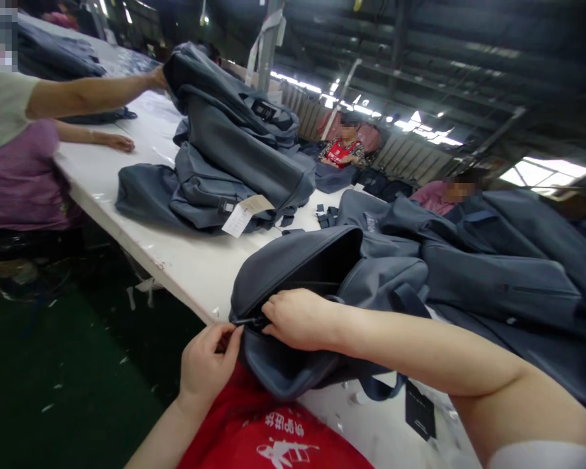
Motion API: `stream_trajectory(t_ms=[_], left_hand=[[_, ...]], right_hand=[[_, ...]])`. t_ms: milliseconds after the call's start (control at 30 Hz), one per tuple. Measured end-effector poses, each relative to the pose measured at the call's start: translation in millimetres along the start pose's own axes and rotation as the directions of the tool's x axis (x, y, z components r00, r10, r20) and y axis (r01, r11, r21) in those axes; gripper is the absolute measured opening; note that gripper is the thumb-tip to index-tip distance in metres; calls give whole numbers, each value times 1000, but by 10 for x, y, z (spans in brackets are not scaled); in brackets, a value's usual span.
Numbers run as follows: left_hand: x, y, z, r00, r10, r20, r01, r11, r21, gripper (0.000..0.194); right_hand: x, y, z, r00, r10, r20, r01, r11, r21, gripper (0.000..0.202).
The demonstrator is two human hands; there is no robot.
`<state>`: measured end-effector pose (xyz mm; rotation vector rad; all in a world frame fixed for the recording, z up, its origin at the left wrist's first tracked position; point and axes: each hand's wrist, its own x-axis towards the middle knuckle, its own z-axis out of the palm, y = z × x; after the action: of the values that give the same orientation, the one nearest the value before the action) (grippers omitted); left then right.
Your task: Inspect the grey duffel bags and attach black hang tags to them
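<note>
A blue-grey backpack [293, 260] lies on the table in front of me, its zipped main opening gaping and dark inside. My left hand [209, 358] pinches the zip edge at the near left corner of that opening, thumb against fingers. Just to its right, my right hand [297, 319] reaches over the mouth of the backpack, its fingers curled onto the zip edge. Whether a zip pull sits between the fingers is hidden. Below the bag a strap loop hangs beside a black hang tag [420, 410].
More blue-grey bags [508, 280] are heaped to my right. Across the white table [176, 267], a co-worker's hand [159, 78] touches a stack of backpacks [239, 137] with a white paper tag [244, 215]. Two other people sit farther back. My red apron [273, 430] meets the table edge.
</note>
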<state>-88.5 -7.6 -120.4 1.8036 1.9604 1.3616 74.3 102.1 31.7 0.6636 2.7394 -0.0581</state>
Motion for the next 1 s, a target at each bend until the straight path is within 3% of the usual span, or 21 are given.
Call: stream_trajectory(t_ms=[100, 167, 267, 333, 400, 500, 600, 700, 767, 900, 1000], left_hand=[[189, 53, -112, 979, 96, -179, -87, 995, 58, 30], [348, 196, -166, 945, 223, -240, -204, 974, 101, 42], [509, 506, -181, 882, 469, -43, -469, 883, -1, 42], [551, 688, -144, 830, 548, 99, -543, 836, -75, 43], [573, 798, -85, 836, 532, 133, -528, 847, -65, 45], [632, 855, 7, 878, 464, 120, -463, 886, -43, 44], [736, 912, 56, 886, 453, 102, -453, 891, -30, 41], [863, 1088, 83, 848, 520, 103, -516, 854, -67, 32], [961, 1303, 138, 788, 600, 142, -580, 799, -158, 23], [1179, 1962, 456, 645, 716, 267, -629, 696, -346, 20], [1313, 2517, 820, 619, 641, 453, -658, 739, -145, 31]], right_hand=[[-346, 244, -107, 945, 291, -150, -297, 955, -20, 36], [-594, 312, -43, 915, 399, -56, -398, 917, 20, 48], [-938, 137, 259, 946, 288, 147, -305, 946, 113, 73], [-1113, -82, 484, 970, 215, 109, -229, 963, 141, 88], [-1227, -253, 625, 979, 201, 10, -200, 964, 173, 94], [-1327, -259, 619, 967, 216, -133, -182, 956, 228, 86], [-1486, -2, 439, 933, 247, -262, -193, 957, 215, 55], [-1766, 326, 280, 819, 402, -409, -349, 915, 201, 43], [-1952, 495, 264, 749, 457, -480, -404, 889, 217, 41], [-2129, 585, 415, 745, 379, -549, -307, 926, 222, 42], [-2115, 504, 537, 762, 343, -549, -266, 939, 218, 42]])
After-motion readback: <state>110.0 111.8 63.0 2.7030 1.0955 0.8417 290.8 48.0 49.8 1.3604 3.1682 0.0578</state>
